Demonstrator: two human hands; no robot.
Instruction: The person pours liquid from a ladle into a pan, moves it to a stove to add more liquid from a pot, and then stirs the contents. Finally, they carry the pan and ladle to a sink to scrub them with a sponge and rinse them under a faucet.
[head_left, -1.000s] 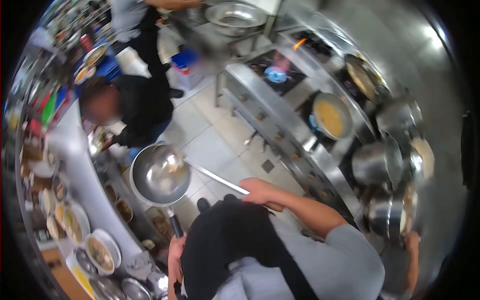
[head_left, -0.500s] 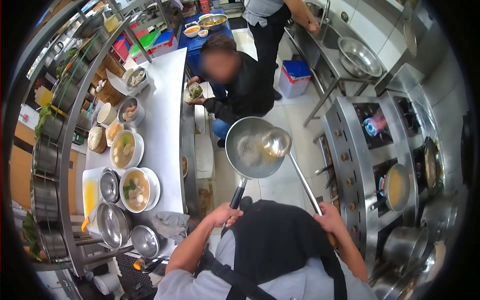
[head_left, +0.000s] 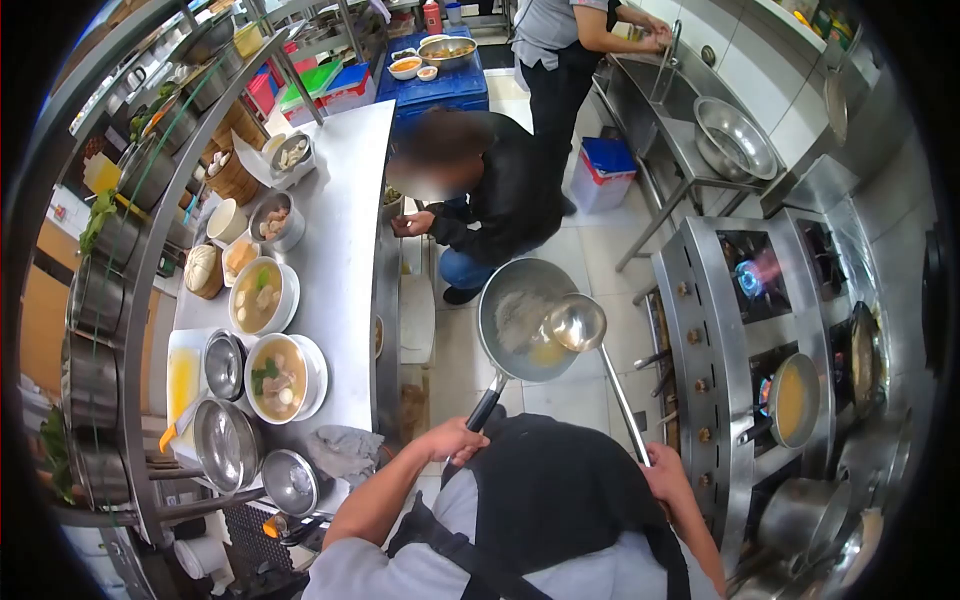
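Observation:
My left hand [head_left: 455, 440] is closed around the black handle of a grey frying pan [head_left: 505, 335], which is held in the air in front of my apron. Inside the pan lie a pale, whitish patch and a little yellow liquid. In my right hand [head_left: 665, 472] is the long metal handle of a ladle [head_left: 578, 322]. The ladle's round bowl hangs over the right side of the pan and covers part of it in this view.
To my left, a steel table [head_left: 345, 220] carries soup bowls [head_left: 275, 380], metal bowls and a grey cloth [head_left: 345, 450]. A person [head_left: 500, 200] crouches beyond the pan; another stands at the sink [head_left: 650, 90]. At right, the stove [head_left: 700, 330] has a lit burner and a second pan [head_left: 795, 400].
The pan and ladle sit slightly lower and further right in view. The crouching person has brought the dish from in front of them to under the table edge. The sink person's hands are nearer the tap.

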